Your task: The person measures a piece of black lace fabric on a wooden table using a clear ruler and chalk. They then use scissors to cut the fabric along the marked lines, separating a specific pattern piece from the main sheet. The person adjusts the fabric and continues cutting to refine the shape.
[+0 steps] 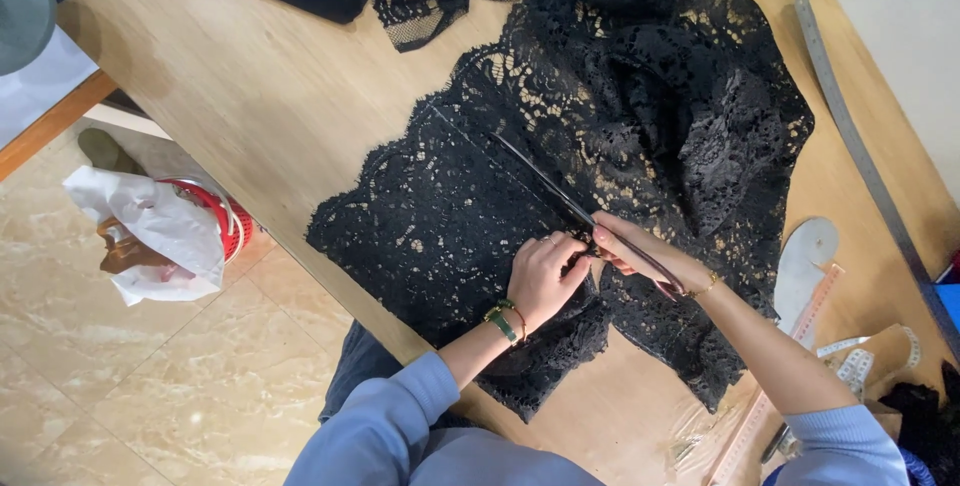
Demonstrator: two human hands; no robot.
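Right hand (650, 258) clamped on scissors (560, 196) — blades run up-left from it along the black lace (640, 116). Left hand (543, 276), fingers curled, presses lace just beside the handles — on the worktop (250, 76).

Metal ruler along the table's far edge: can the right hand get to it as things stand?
Probably not at once: the right hand is shut on the scissors in the black lace. The metal ruler lies bare on the table, past the lace.
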